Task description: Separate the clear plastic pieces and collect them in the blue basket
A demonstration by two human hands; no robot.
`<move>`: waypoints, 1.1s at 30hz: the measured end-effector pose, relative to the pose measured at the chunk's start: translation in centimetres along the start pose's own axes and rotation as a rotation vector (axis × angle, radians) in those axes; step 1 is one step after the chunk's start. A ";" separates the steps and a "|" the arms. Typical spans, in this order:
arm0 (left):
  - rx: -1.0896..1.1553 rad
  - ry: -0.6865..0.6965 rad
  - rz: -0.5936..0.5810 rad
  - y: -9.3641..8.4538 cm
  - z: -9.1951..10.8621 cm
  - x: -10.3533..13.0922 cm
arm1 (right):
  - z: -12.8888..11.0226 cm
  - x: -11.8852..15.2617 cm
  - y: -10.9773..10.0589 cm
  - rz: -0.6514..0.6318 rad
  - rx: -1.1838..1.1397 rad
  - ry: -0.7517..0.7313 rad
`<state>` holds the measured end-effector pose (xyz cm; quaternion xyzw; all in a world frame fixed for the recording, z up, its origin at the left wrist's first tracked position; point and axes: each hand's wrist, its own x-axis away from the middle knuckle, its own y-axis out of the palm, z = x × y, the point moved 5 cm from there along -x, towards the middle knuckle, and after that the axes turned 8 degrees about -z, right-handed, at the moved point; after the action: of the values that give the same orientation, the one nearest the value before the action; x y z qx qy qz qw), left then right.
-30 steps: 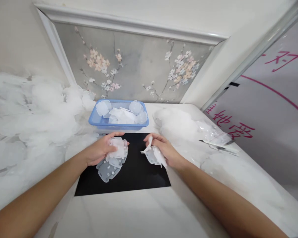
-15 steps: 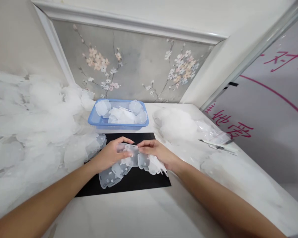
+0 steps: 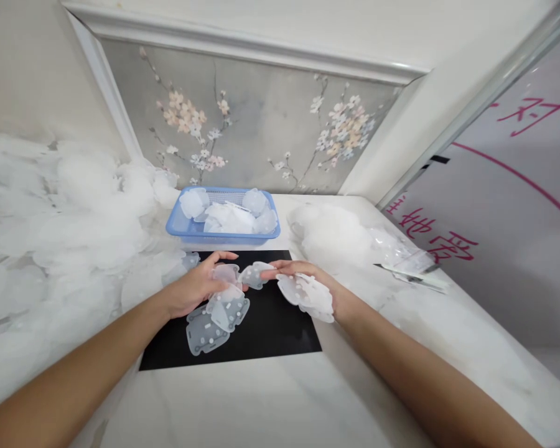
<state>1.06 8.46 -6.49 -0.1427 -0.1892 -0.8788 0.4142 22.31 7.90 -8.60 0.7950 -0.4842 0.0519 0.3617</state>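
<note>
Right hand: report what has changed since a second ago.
The right hand has turned, its fingers now reaching left to a translucent piece between the hands; its white stack shows flatter. The left hand still holds pieces over the black mat; mat and blue basket stayed put.

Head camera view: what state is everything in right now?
Left hand: grip closed on a translucent piece
Lower pieces: overlapping
Right hand: grip closed on fanned-out pieces
Piece between the hands: partly hidden by the right hand
Black mat: flat, partly covered
Blue basket: upright, holding pale pieces
Left pile: loosely heaped
Right pile: heaped
Whiteboard: written on
</note>
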 end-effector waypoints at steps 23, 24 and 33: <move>0.022 0.139 -0.015 -0.2 0.6 0.0 | -0.3 -0.6 -0.2 0.122 0.418 -0.293; 0.018 0.136 -0.021 -0.2 0.6 -0.1 | -0.3 -0.6 -0.2 0.124 0.415 -0.299; -0.006 0.209 -0.001 -0.5 -0.1 -0.6 | -0.4 -0.6 -0.1 0.110 0.375 -0.278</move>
<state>0.98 9.12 -6.93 -0.0517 -0.1423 -0.8896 0.4309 22.24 8.57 -8.63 0.8201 -0.5539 0.0508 0.1342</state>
